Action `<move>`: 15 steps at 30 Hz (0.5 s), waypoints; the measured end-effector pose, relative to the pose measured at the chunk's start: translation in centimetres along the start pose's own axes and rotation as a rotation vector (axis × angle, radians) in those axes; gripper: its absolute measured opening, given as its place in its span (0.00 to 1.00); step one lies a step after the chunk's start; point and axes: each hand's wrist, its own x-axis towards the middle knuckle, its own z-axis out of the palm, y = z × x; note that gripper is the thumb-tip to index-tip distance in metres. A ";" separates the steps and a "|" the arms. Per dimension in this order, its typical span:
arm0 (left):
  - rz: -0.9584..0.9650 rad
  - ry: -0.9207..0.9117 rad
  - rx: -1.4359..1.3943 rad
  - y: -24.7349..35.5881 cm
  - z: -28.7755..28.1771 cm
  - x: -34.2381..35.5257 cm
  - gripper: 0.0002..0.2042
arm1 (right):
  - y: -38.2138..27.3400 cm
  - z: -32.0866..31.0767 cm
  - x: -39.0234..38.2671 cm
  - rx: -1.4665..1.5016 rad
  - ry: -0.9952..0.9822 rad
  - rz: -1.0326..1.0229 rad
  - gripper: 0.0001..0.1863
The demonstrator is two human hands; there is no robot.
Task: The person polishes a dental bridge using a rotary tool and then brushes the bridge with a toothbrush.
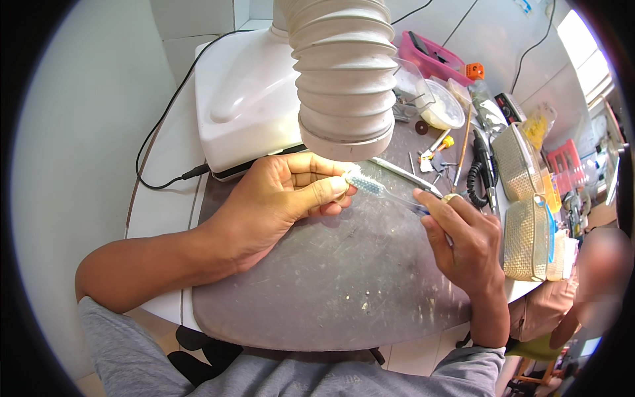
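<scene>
My left hand (281, 195) is closed, pinching a small pale yellowish piece (346, 192) between thumb and fingers. The fingers hide most of it, so its kind cannot be made out. In my right hand (464, 239) is a toothbrush (399, 200) with a clear handle, gripped near its far end. Its pale blue-white bristle head (366, 186) reaches left to my left fingertips and appears to touch the piece there. Both hands are above the grey table mat (317, 284), just below the mouth of a white ribbed hose (345, 86).
A white machine (248, 99) with a black cable stands at the back left. Behind the brush lies a slim white rod (405, 173). To the right are a black handpiece (488, 169) with a coiled cord and woven baskets (527, 239). A pink bin (436, 59) stands farther back. Another person (549, 308) sits at the right edge.
</scene>
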 end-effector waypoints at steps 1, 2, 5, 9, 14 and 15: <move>-0.001 -0.005 0.017 0.1 0.1 0.0 0.12 | 0.1 0.2 -0.2 0.096 -0.003 0.021 0.12; 0.008 0.005 0.035 0.1 0.3 0.0 0.12 | 0.4 0.6 -0.4 0.193 -0.006 0.041 0.11; 0.035 0.022 0.058 -0.1 0.3 -0.1 0.12 | 0.8 -0.8 -0.1 0.532 -0.167 0.208 0.09; 0.042 0.003 0.012 0.0 0.3 0.1 0.13 | 1.6 -0.7 -0.1 0.336 0.004 0.191 0.09; 0.013 0.000 0.004 0.1 0.1 0.0 0.13 | 1.3 -0.5 0.2 0.139 0.095 -0.018 0.13; 0.015 -0.011 0.008 -0.1 0.0 0.1 0.13 | 1.2 -0.2 0.3 0.089 0.076 -0.034 0.15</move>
